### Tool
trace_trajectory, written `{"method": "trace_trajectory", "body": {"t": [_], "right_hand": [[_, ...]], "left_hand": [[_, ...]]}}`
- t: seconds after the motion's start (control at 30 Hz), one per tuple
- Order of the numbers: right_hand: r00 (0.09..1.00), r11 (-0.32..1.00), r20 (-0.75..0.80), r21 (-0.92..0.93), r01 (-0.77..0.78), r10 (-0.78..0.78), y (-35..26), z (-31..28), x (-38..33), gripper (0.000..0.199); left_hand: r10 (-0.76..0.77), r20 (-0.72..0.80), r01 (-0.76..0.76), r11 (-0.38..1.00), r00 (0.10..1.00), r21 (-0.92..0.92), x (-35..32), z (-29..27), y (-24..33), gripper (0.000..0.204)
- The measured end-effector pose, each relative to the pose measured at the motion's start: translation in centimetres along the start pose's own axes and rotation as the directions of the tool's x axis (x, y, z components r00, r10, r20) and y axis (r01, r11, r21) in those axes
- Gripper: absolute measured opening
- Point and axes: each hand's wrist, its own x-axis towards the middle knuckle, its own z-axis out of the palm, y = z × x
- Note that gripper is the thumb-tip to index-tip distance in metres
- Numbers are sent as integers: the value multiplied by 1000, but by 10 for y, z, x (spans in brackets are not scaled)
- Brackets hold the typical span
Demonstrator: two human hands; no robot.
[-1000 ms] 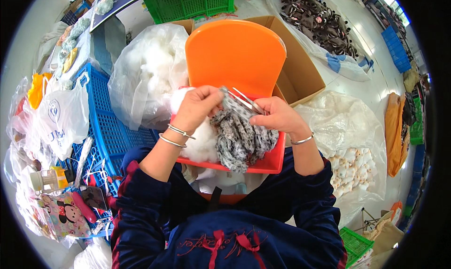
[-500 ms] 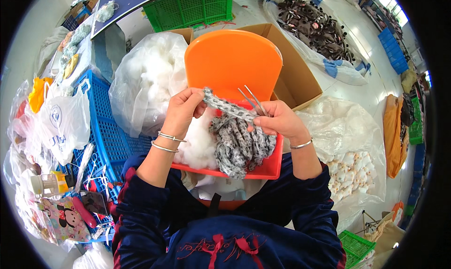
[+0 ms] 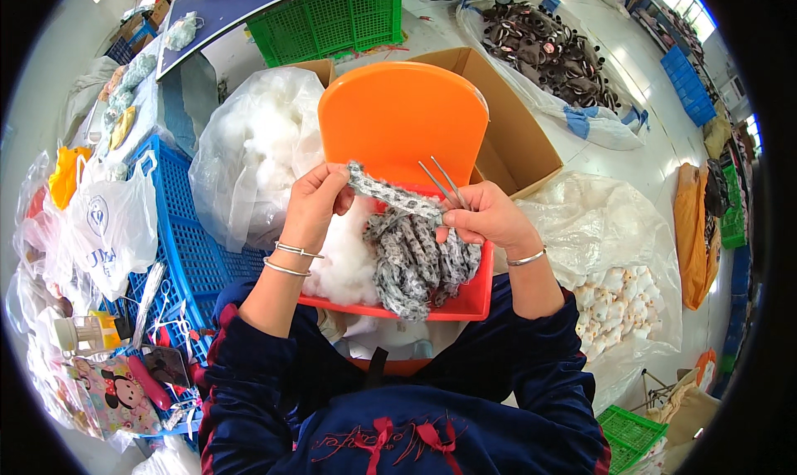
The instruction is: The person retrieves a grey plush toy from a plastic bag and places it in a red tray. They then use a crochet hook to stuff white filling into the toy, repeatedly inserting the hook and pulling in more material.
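Note:
My left hand (image 3: 316,204) pinches one end of a grey-and-white patterned fabric strip (image 3: 396,195), stretched across to my right hand (image 3: 486,217). My right hand grips the strip's other end together with a pair of metal tweezers (image 3: 441,184) that point up and away. Below the hands a red tray (image 3: 470,299) rests on my lap, holding white stuffing (image 3: 347,262) on its left and a pile of the same grey patterned pieces (image 3: 417,258) on its right. An orange plastic chair back (image 3: 402,123) stands just beyond the tray.
A clear bag of white stuffing (image 3: 253,153) and a blue crate (image 3: 191,249) sit at my left. An open cardboard box (image 3: 508,135) is behind the chair. A plastic bag of small white toys (image 3: 615,297) lies at right; green crates (image 3: 330,14) and a bag of dark toys (image 3: 541,43) lie further off.
Both hands have risen and drawn apart, pulling one grey patterned strip out of the pile and stretching it between them. The tweezers stay in my right hand.

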Motion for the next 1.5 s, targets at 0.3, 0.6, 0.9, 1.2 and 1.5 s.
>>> {"method": "trace_trajectory", "body": {"t": [0.3, 0.6, 0.9, 1.2, 1.5], "right_hand": [[1000, 1000, -8, -23, 7, -7, 0, -2, -2, 12], [1000, 994, -10, -104, -12, 11, 0, -5, -1, 11], [995, 986, -68, -146, -76, 67, 4, 0, 6, 11], [968, 972, -247, -234, -17, -43, 14, 9, 15, 22], [976, 948, -169, -308, 79, -136, 19, 16, 15, 15]], "left_hand": [[24, 12, -24, 1000, 1000, 16, 0, 1, -2, 14], [33, 11, -33, 999, 999, 43, -5, 9, 5, 7], [14, 61, -15, 1000, 998, 2, -6, 10, 5, 6], [54, 99, -61, 996, 994, 70, -13, 22, 5, 11], [122, 81, -129, 987, 989, 95, -6, 19, -9, 24]]}}
